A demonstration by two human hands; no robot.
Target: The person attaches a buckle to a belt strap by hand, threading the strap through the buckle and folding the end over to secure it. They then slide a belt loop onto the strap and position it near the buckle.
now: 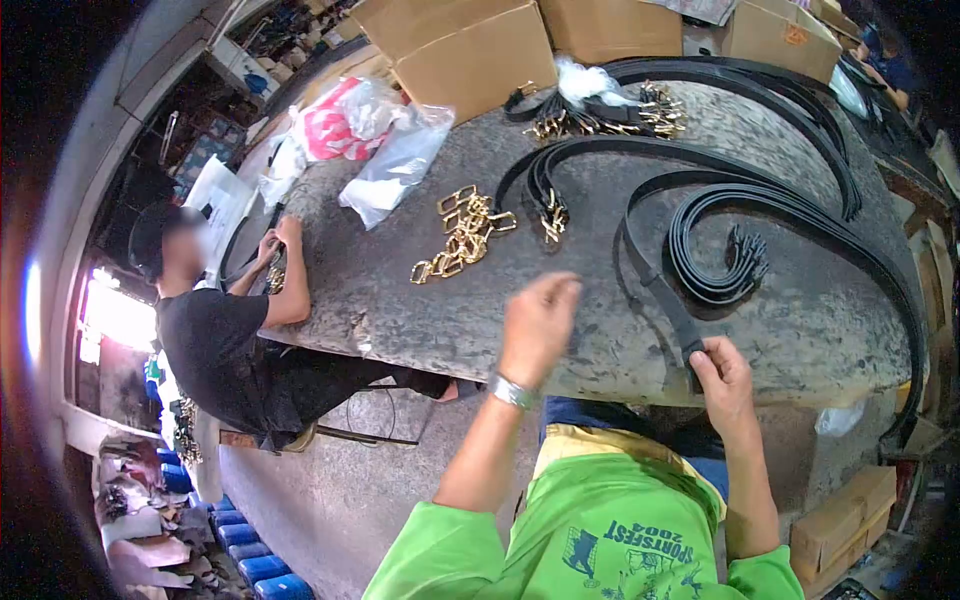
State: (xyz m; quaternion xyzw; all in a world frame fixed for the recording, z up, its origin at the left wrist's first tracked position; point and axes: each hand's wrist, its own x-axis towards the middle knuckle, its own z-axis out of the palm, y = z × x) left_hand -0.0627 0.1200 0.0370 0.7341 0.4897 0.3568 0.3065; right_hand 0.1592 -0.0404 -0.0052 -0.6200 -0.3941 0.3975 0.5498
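Observation:
My right hand is closed on the end of a black strap at the table's near edge. My left hand is raised over the table with its fingers curled together; whether anything small is between them is hidden. Beyond it lies a pile of gold metal buckles. Several black straps run from a bundle with gold clips across the table to the right. A coiled bundle of black straps lies beyond my right hand.
At the left a person works at the table. Plastic bags, cardboard boxes and another strap bundle with gold clips stand or lie along the far side. A carton is on the floor at lower right.

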